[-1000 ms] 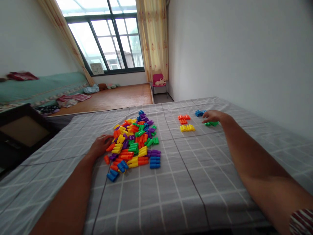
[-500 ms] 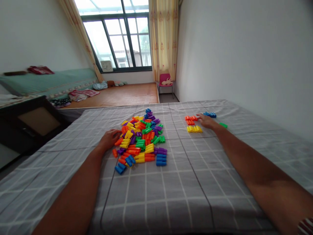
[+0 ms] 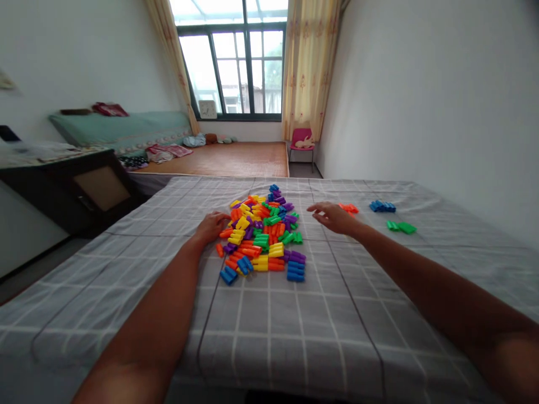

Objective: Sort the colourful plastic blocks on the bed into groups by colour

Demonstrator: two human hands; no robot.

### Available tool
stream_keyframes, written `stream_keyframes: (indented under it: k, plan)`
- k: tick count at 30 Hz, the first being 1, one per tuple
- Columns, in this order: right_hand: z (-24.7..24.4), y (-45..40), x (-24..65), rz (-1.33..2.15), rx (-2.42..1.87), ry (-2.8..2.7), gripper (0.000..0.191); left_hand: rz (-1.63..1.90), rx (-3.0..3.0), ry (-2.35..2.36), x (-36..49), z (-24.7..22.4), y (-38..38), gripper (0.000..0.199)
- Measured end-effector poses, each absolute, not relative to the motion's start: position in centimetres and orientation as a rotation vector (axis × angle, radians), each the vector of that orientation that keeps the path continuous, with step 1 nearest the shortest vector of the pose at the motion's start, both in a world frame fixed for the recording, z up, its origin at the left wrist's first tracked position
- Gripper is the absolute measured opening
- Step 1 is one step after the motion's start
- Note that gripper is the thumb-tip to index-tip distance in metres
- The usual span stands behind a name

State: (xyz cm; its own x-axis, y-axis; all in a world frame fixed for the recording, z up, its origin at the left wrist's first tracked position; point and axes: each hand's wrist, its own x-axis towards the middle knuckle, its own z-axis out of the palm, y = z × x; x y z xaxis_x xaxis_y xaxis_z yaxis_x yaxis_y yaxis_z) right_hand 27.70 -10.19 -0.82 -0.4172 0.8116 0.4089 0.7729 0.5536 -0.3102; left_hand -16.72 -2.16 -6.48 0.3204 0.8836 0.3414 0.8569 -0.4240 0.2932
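A mixed pile of small tube-shaped plastic pieces in orange, yellow, green, blue and purple lies on a grey checked cloth. Against the pile's left edge rests my left hand, fingers loosely spread and nothing seen in them. To the right of the pile, my right hand is over the cloth with fingers apart and no piece visible in it. Beyond it are same-coloured groups: orange pieces, blue pieces and green pieces. My right hand and forearm partly cover the orange group and hide the yellow one.
A low platform bed with clothes on it stands beyond the cloth. On the left is a dark cabinet. A pink chair with a soft toy sits by the window, and a white wall runs along the right.
My right hand has moved left from the orange and blue groups toward the pile. My left hand stays at the pile's left edge. The view has turned slightly left.
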Motion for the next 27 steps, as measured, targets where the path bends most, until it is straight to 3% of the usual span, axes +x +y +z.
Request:
stream_keyframes:
  k: [5, 14, 22, 27]
  plan:
    - [0.4, -8.6, 18.8, -0.007, -1.082, -2.52, 0.026, 0.673, 2.504, 1.682, -16.6, -6.7, -2.2, 0.043]
    - [-0.6, -3.5, 11.2, -0.077, -1.557, -2.528, 0.039, 0.654, 2.511, 1.641, -16.3, -6.7, -2.5, 0.036]
    - [-0.1, -3.8, 11.6, 0.047, -1.347, -2.265, 0.029, 0.671, 2.512, 1.637, -16.4, -6.4, -2.5, 0.036]
    - [1.9, -3.0, 19.3, 0.013, -1.514, -2.019, 0.032, 0.658, 2.548, 1.611, -16.7, -6.4, -2.4, 0.037]
